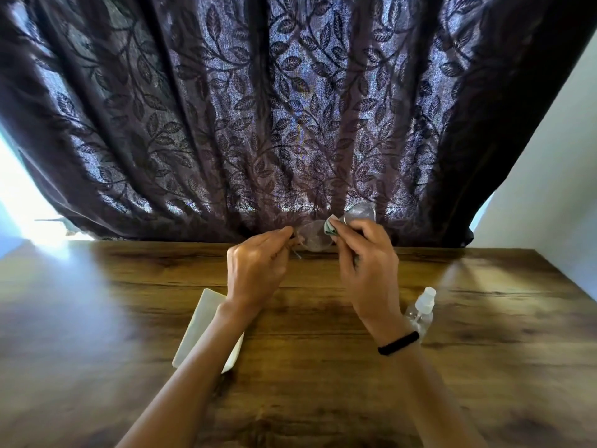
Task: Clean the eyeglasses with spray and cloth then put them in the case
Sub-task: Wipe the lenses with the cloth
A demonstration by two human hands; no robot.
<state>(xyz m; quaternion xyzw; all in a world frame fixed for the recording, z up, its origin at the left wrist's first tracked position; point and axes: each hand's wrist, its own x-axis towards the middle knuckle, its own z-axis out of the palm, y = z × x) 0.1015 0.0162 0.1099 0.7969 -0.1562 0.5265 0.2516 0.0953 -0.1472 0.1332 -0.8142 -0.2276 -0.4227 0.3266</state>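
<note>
Thin-rimmed eyeglasses (313, 239) with clear lenses are held up above the far part of the wooden table (323, 399). My left hand (255, 270) pinches the frame at its left end. My right hand (368, 263) pinches a small pale green cloth (329, 228) against the glasses between the two lenses. A clear spray bottle (420, 310) with a white nozzle stands just right of my right wrist. A white glasses case (197, 328) lies on the table under my left forearm, partly hidden by it.
A dark leaf-patterned curtain (290, 108) hangs right behind the table's far edge. A white wall (549, 189) rises at the right. Bright light comes in at the far left.
</note>
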